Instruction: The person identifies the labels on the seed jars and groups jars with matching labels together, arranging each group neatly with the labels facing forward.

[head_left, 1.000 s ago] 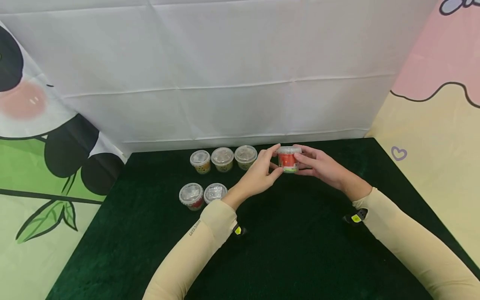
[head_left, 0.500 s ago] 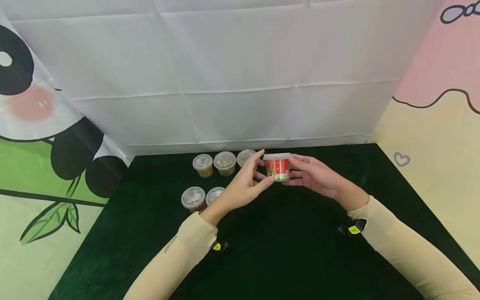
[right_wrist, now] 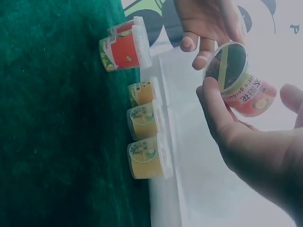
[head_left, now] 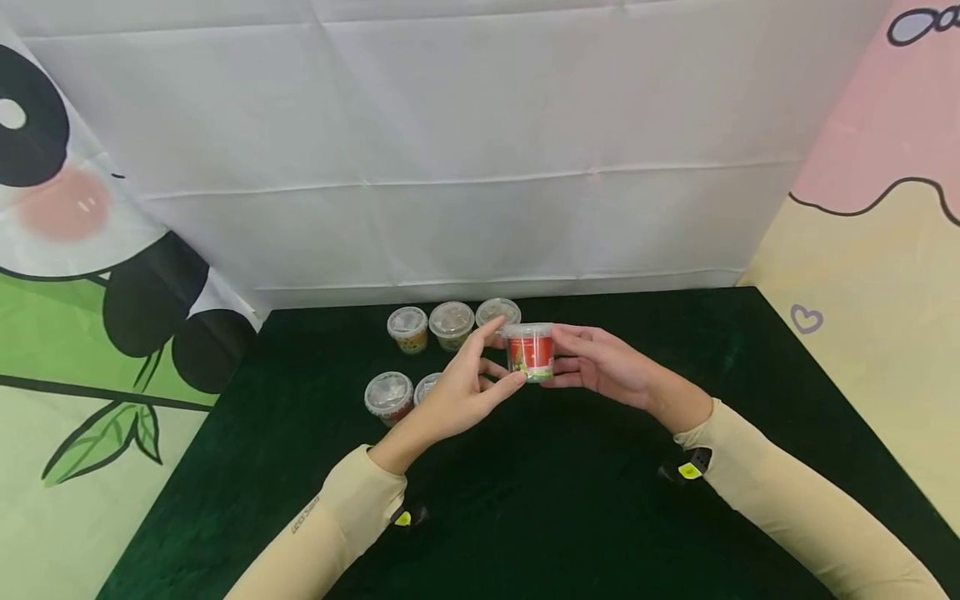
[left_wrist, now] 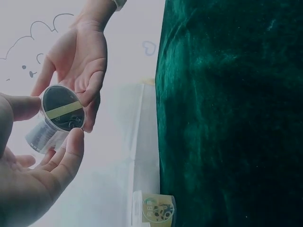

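Observation:
A small clear plastic cup with a lid and a red label is held upright between both hands, above the table in the head view. My left hand grips its left side, thumb low near the base and index finger up by the lid. From the right, the fingers and thumb of my right hand hold the other side. The dark underside of the same cup, crossed by a pale yellow strip, shows in the left wrist view. Printed lettering on the label appears in the right wrist view.
Behind the hands, several lidded cups with yellowish labels line the back of the green cloth. Two more cups, one red-labelled, stand nearer, one partly hidden by the left hand. A white cloth wall rises behind.
Both hands have carried the red-labelled cup left and toward the person, from the back right to in front of the back row. The other cups have stayed in place.

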Demonstrator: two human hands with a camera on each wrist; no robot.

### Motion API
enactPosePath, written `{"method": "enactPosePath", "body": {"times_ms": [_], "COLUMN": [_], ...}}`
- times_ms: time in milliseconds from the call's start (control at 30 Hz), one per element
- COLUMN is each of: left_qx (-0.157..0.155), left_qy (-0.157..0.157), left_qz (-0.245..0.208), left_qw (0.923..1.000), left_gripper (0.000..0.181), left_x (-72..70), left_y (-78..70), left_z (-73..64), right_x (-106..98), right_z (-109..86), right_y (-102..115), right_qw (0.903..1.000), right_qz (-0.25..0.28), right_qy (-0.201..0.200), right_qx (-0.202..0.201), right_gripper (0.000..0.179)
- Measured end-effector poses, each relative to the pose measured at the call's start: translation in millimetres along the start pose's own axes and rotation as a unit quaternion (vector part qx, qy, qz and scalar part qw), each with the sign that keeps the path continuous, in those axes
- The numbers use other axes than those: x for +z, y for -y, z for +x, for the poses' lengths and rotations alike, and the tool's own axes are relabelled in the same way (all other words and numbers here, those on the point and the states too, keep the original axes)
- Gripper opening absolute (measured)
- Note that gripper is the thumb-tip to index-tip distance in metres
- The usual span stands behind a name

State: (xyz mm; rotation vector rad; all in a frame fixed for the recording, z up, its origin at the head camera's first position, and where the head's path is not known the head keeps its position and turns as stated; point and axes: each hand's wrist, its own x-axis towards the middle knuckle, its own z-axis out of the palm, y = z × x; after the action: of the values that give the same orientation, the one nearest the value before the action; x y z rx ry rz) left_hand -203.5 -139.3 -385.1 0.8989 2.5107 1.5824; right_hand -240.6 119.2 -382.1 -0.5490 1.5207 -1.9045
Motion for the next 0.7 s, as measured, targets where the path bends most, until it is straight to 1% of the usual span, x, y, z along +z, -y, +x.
{"method": "enactPosePath", "body": {"times_ms": [333,567,700], "left_qx": [0.006,-0.006,-0.002], "left_qy": [-0.007,-0.006,-0.006], "left_qz": [0.0,0.003,0.008], "left_qw": [1.0,1.0,0.9999], "left_gripper": [0.079,0.081,0.08], "left_x": [-2.5,-1.2,-0.4], "left_y": [-1.4,-1.3,-1.8], "left_z": [-5.1,-6.0,-5.7], "right_x": [3.8,4.2,4.9], "right_z": [2.3,2.1,0.8], "right_y": [0.9,0.3,2.1], "right_qw": [0.9999,0.9999,0.9999], "right_qz": [0.006,0.011,0.008], "right_qy": [0.011,0.01,0.009], "right_qx": [0.0,0.007,0.007], "right_gripper": [0.058,0.058,0.059]}}
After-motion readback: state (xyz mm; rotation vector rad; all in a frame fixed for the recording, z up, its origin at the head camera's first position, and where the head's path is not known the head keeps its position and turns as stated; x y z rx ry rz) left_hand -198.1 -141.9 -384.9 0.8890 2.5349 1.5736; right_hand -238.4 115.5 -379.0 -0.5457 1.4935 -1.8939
